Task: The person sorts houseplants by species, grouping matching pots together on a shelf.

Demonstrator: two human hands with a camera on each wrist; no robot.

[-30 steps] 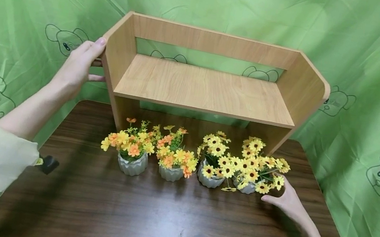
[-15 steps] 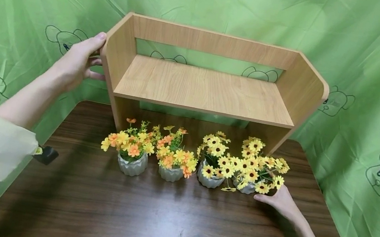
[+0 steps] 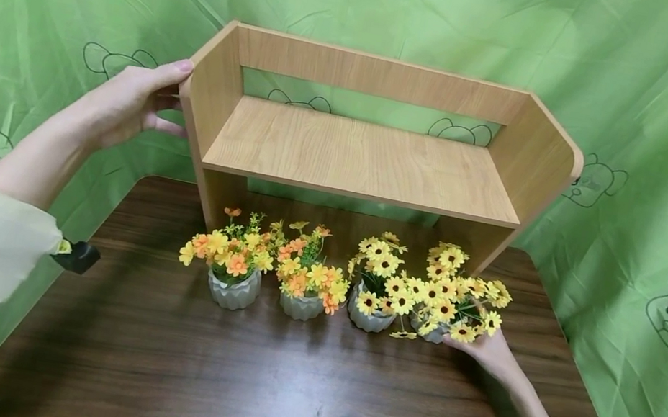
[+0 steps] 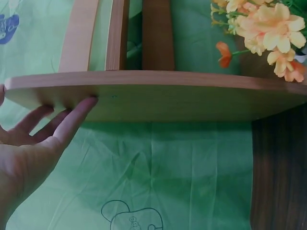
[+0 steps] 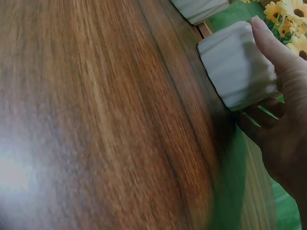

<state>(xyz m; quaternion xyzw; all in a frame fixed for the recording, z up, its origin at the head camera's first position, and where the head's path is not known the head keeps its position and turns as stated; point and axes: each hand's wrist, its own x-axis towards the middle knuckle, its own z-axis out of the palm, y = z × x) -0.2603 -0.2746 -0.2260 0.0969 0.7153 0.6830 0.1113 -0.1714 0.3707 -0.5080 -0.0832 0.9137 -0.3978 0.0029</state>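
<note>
Low on the right, my right hand (image 3: 494, 354) holds the rightmost potted plant (image 3: 443, 306), which has yellow dark-centred flowers. In the right wrist view its thumb lies along one side of the white ribbed pot (image 5: 237, 67), with the other fingers around the far side. The pot stands on the table. My left hand (image 3: 121, 105) touches the left side panel (image 3: 207, 97) of a light wooden two-tier shelf (image 3: 368, 159). The left wrist view has its extended fingertips against the panel's outer face (image 4: 158, 103); the thumb is mostly cut off at the edge.
Left of the held plant stand another yellow-flowered pot (image 3: 372, 309) and two orange-and-yellow ones (image 3: 302, 305), (image 3: 232, 292), in a row before the shelf. The dark wooden table (image 3: 253, 385) extends in front. A green curtain (image 3: 405, 8) hangs behind and at both sides.
My right hand has moved left and closed around the rightmost pot. My left hand has shifted slightly up against the shelf's side panel. The pots and shelf have stayed put.
</note>
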